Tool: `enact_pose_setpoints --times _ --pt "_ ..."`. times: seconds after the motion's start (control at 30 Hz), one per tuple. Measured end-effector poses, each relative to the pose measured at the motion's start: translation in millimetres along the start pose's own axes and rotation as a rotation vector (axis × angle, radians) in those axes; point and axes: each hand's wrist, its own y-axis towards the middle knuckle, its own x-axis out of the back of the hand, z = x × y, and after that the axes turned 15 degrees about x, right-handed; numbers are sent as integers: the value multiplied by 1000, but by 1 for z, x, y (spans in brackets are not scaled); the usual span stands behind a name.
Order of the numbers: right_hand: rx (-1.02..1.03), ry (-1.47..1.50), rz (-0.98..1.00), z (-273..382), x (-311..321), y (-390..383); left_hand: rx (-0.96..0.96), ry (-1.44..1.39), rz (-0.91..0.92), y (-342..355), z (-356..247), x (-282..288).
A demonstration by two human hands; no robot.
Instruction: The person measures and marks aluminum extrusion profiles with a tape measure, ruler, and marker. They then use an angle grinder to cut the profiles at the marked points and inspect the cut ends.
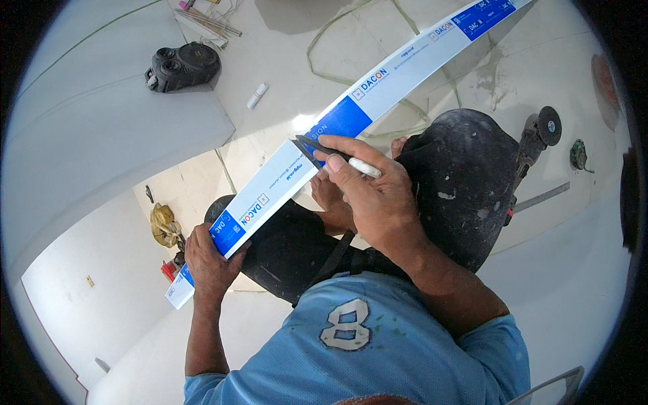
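A long strip with white and blue printed film lies diagonally across my lap, crossed by a dark diagonal line near its middle. My right hand grips a white-handled cutter, its dark pointed blade lying over the strip at that line. My left hand clasps the strip's lower-left portion, fingers wrapped round its edge. My knees in dark, paint-spotted trousers are bent beneath the strip, with a bare foot showing below it.
An angle grinder and a steel ruler lie at right. A bulky black item, small white tube and thin sticks lie upper left. A yellowish bundle and red object sit left. Green cord crosses the pale floor.
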Motion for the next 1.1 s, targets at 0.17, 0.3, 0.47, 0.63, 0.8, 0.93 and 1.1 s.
enact_pose_setpoints --times 0.17,0.3,0.47,0.63,0.8,0.93,1.1 --pt "172 -64 14 -11 1 -2 -56 -34 -18 2 5 -3" --pt "188 -179 51 -4 8 -7 -100 -35 -50 2 6 -3" --pt "389 -347 60 -13 17 -19 -111 -29 -70 4 4 -4" --pt "99 -264 96 13 21 -34 -76 -55 -32 4 4 -5" --pt "166 -456 101 15 23 -58 -60 -54 -21 2 -1 1" --pt "370 -379 90 20 25 -69 -52 -106 23 3 0 4" --pt "796 -617 76 34 47 -47 40 -140 168 9 -7 30"
